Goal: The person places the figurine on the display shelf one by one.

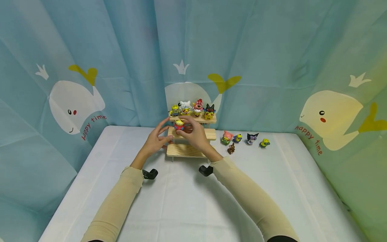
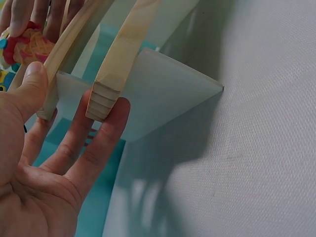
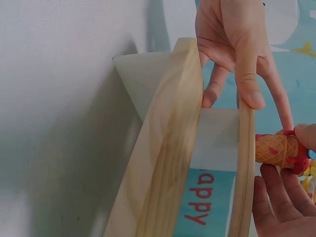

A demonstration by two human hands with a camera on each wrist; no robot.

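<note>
A three-tier wooden display stand (image 1: 183, 151) stands at the back of the table. My right hand (image 1: 197, 135) pinches a small figurine (image 1: 179, 125) with a yellow top and a red-and-blue middle, at the left end of the middle board. In the right wrist view the figurine's waffle-cone base (image 3: 276, 150) meets that board (image 3: 245, 163) or sits very close to it. My left hand (image 1: 153, 144) grips the stand's left end. Its thumb (image 2: 34, 81) presses on the middle board, while its fingers touch the ends of the boards from the side and below.
Several figurines, among them a pink one (image 1: 198, 107) and a dark-eared one (image 1: 209, 112), line the top board. Right of the stand, more lie on the white table (image 1: 169, 208): a pink one (image 1: 226, 137), a brown one (image 1: 231, 148) and others. A whale-print curtain (image 1: 260, 50) hangs behind.
</note>
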